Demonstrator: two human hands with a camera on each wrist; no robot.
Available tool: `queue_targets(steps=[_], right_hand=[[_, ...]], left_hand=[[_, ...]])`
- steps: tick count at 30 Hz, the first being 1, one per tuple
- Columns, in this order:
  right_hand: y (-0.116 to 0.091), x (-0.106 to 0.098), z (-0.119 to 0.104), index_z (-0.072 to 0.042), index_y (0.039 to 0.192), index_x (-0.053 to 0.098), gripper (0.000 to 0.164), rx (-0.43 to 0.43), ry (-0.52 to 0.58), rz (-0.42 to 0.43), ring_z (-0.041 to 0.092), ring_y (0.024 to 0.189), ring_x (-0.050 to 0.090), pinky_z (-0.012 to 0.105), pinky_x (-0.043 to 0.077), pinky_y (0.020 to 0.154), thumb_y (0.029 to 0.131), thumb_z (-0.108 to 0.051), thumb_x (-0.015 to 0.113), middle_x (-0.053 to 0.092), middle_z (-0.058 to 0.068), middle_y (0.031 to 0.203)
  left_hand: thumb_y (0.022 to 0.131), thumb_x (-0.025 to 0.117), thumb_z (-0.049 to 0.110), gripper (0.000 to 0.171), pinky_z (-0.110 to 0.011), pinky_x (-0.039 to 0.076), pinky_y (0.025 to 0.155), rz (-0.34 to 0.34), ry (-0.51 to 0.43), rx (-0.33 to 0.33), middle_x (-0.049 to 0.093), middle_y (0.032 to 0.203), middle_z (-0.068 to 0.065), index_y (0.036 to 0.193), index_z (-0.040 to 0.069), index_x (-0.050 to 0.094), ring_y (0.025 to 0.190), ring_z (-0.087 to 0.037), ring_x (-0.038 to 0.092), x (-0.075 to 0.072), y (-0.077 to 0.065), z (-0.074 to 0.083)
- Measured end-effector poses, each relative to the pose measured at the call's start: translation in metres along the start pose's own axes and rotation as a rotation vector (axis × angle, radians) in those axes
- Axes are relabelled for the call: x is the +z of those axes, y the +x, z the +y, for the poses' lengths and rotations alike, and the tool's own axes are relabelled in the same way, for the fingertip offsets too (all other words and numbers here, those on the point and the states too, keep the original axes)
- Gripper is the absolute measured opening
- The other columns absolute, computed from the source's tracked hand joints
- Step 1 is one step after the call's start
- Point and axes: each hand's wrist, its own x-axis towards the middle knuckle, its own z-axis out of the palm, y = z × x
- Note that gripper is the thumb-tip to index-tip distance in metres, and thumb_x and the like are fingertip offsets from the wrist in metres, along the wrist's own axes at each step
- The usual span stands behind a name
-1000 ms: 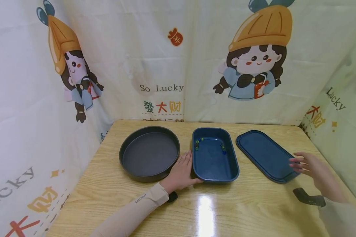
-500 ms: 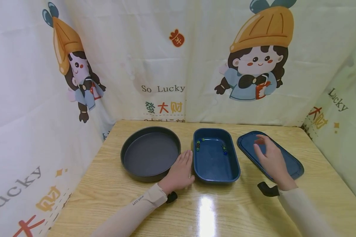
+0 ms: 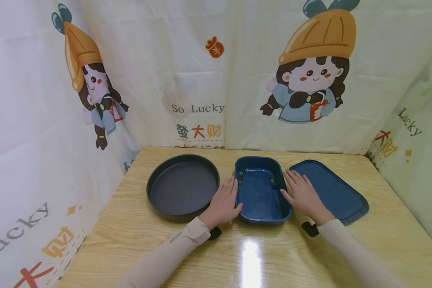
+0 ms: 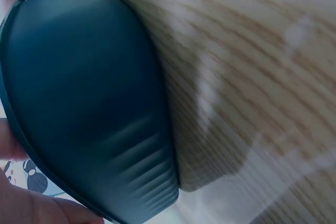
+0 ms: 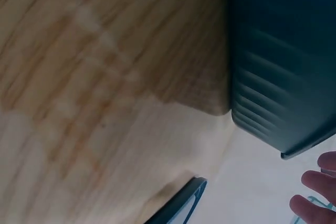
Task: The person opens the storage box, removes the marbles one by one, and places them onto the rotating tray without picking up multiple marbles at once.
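Note:
A deep blue rectangular box (image 3: pixel 261 204) stands on the table between my hands. Small green and blue balls, perhaps marbles, lie along its left inner side, and more balls (image 3: pixel 272 182) lie toward its right side. My left hand (image 3: pixel 221 206), fingers straight, is at the box's left rim. On the right, my right hand (image 3: pixel 304 197) is against the other rim, fingers extended and thumb at the edge. The left wrist view shows fingertips (image 4: pixel 42 205) close to the rim of the box's ribbed outer wall (image 4: pixel 89 77). In the right wrist view, fingers (image 5: pixel 315 182) appear beside the box.
A round dark grey pan (image 3: pixel 183 188) stands left of the box, close to my left hand. The flat blue lid (image 3: pixel 340 192) lies at the right, partly behind my right hand. A printed curtain (image 3: pixel 147 80) encloses the back and sides of the wooden table (image 3: pixel 216 260).
My right hand has moved left from over the lid to the box's right rim. My left hand has shifted slightly right against the left rim. The box stays in place.

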Motion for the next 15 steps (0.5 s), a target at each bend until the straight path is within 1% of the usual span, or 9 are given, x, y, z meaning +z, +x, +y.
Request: queue_targets(steps=[2, 5, 11, 15], right_hand=[[0.0, 0.0007, -0.0008, 0.003, 0.144, 0.031, 0.067, 0.011, -0.006, -0.055, 0.042, 0.138, 0.028, 0.062, 0.021, 0.108, 0.093, -0.033, 0.054, 0.032, 0.024, 0.149], [-0.001, 0.001, -0.0021, 0.004, 0.145, 0.026, 0.069, 0.016, 0.001, -0.1, 0.042, 0.139, 0.024, 0.063, 0.018, 0.109, 0.094, -0.035, 0.052, 0.028, 0.024, 0.151], [-0.0038, 0.0022, -0.0065, 0.006, 0.144, 0.027, 0.068, 0.012, 0.034, -0.117, 0.043, 0.14, 0.023, 0.063, 0.015, 0.109, 0.094, -0.033, 0.052, 0.028, 0.024, 0.15], [-0.0046, 0.0035, -0.0098, 0.007, 0.145, 0.025, 0.068, 0.006, 0.032, -0.129, 0.043, 0.14, 0.022, 0.063, 0.015, 0.109, 0.095, -0.032, 0.05, 0.026, 0.025, 0.151]], left_hand=[[0.096, 0.043, 0.042, 0.075, -0.042, 0.014, 0.118, -0.008, -0.004, -0.002, 0.009, 0.159, -0.014, 0.15, 0.003, 0.009, 0.148, -0.026, 0.009, 0.0013, 0.0009, -0.0007], [0.096, 0.043, 0.041, 0.074, -0.042, 0.014, 0.118, -0.014, -0.001, 0.0, 0.01, 0.159, -0.014, 0.15, 0.002, 0.01, 0.148, -0.025, 0.009, 0.0025, 0.001, -0.0018], [0.097, 0.042, 0.04, 0.072, -0.041, 0.014, 0.118, -0.018, 0.012, 0.016, 0.009, 0.159, -0.013, 0.15, 0.002, 0.012, 0.148, -0.025, 0.009, 0.0007, -0.0033, -0.0038], [0.097, 0.042, 0.04, 0.073, -0.041, 0.014, 0.118, -0.014, 0.022, 0.026, 0.011, 0.158, -0.015, 0.15, 0.001, 0.012, 0.147, -0.026, 0.01, 0.0006, -0.0069, -0.0066]])
